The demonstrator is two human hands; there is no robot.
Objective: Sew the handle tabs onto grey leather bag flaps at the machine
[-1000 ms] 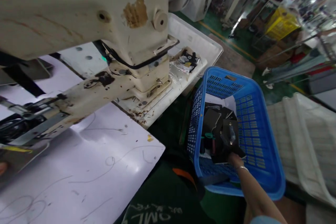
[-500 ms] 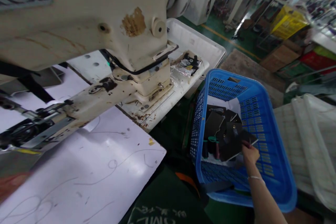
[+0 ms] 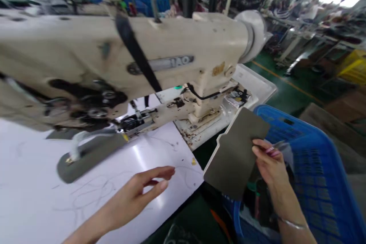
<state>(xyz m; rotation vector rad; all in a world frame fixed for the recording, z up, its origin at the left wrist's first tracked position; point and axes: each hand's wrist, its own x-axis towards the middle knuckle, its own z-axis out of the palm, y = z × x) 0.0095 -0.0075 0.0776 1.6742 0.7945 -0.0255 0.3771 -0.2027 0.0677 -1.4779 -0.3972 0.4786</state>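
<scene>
My right hand [image 3: 270, 160] pinches the edge of a flat dark grey-green panel [image 3: 237, 148] with a pale, notched edge, raised above the near side of the blue basket [image 3: 317, 137]. Something pink shows at the fingers of this hand, too blurred to name. Over the white tabletop [image 3: 100, 198], my left hand [image 3: 143, 190] hangs with thumb and fingers apart, holding nothing. Left of it lies a grey-green rounded piece [image 3: 85, 160] with a light strap and a small brass-coloured fitting, by the foot of the sewing machine [image 3: 171, 45].
Inside the basket, partly hidden by my right arm, are dark pieces and thread spools [image 3: 257, 198]. A white tray [image 3: 257, 84] stands behind the machine, near a plastic-wrapped bundle [image 3: 236, 99]. Loose threads lie on the tabletop. A yellow crate [image 3: 354, 66] is at the far right.
My right hand has lifted the panel out of the basket and moved left with it. My left hand has come into fuller view over the tabletop. The view has swung up and left.
</scene>
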